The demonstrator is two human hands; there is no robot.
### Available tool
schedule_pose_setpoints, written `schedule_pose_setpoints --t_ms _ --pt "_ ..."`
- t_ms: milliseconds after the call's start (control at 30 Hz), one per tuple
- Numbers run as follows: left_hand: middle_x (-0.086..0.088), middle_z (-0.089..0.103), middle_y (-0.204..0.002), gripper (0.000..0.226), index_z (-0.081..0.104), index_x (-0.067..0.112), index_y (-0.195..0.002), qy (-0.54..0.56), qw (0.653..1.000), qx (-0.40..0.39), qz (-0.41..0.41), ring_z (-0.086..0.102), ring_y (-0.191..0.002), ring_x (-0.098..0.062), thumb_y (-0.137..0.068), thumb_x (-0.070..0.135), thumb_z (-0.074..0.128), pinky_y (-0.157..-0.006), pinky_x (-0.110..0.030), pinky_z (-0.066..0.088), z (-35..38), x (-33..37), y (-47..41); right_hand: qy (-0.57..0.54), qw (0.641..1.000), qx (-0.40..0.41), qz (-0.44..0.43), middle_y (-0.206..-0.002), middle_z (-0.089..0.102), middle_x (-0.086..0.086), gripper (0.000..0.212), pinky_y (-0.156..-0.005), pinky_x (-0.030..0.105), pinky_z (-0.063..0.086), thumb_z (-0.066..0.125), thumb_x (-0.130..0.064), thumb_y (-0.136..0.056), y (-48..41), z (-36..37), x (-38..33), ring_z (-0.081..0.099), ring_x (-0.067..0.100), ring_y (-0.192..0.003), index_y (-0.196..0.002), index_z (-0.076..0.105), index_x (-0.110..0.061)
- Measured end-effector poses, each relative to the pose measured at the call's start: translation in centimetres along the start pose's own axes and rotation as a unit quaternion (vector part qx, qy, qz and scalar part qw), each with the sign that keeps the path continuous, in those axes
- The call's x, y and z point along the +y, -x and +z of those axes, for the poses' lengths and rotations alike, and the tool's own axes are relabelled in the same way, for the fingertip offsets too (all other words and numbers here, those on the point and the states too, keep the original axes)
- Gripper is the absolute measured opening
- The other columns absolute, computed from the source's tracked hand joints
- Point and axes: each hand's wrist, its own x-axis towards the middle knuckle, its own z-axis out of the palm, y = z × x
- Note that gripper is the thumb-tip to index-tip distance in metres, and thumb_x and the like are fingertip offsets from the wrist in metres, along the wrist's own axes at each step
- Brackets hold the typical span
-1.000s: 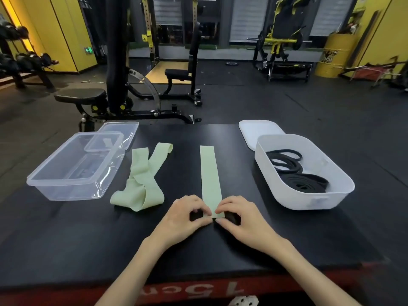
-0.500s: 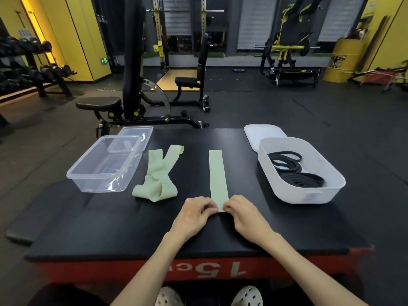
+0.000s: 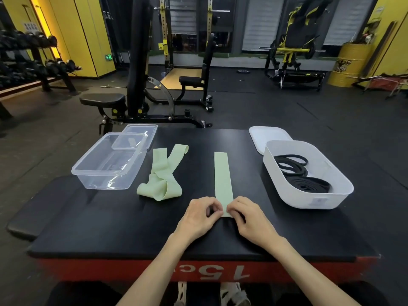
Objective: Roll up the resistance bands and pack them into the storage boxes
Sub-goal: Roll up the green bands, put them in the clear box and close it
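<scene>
While the left hand (image 3: 199, 215) and right hand (image 3: 249, 217) pinch the near end of the flat green band (image 3: 222, 173), crumpled green band (image 3: 163, 175) and clear box (image 3: 92, 173) left, white box (image 3: 309, 199) of black bands (image 3: 295, 171) right, black desk (image 3: 110, 228), gym machines (image 3: 136, 62) behind

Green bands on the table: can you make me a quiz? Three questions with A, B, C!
1. Where are the black bands? A in the white box; B on the floor; C on a bench.
2. How many green bands lie on the table? A one; B two; C five.
3. What are the left hand and right hand doing? A pinching the flat band at its near end; B resting open; C lifting a lid.
Key: 1 A, coiled inside it. 2 B, one flat, one crumpled. 3 A, fingers curl on it.
</scene>
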Motion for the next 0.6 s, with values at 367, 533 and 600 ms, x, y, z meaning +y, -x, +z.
schedule_pose_setpoints --t_ms 367,533,600 --pt "0.013 0.062 -0.072 0.008 0.063 0.028 -0.078 -0.001 1.000 0.018 -0.025 0.048 -0.062 -0.004 -0.082 0.025 0.070 -0.060 -0.008 0.036 0.30 0.01 -0.04 0.013 1.000 0.016 -0.004 -0.086 0.054 -0.005 0.010 -0.078 0.007 0.034 0.063 -0.016 -0.085 0.66 -0.15 -0.19 0.050 0.007 -0.083 -0.087 0.073 -0.013" --pt "0.011 0.062 -0.071 0.010 0.064 0.028 -0.077 0.004 1.000 0.020 -0.023 0.047 -0.061 -0.005 -0.082 0.024 0.071 -0.062 -0.011 0.039 0.14 0.23 0.31 0.020 1.000 0.015 -0.011 -0.083 0.050 -0.006 0.009 -0.075 0.011 0.034 0.065 -0.012 -0.085 0.74 -0.14 -0.15 0.046 0.008 -0.080 -0.087 0.074 -0.013" --pt "0.013 0.059 -0.070 0.012 0.061 0.028 -0.079 -0.004 1.000 0.022 -0.014 0.046 -0.064 -0.007 -0.082 0.023 0.071 -0.064 -0.013 0.039 -0.05 0.55 0.23 0.027 0.999 0.016 -0.019 -0.082 0.051 -0.005 0.009 -0.075 0.011 0.033 0.066 -0.009 -0.084 0.59 -0.25 -0.25 0.045 0.008 -0.080 -0.087 0.074 -0.012"
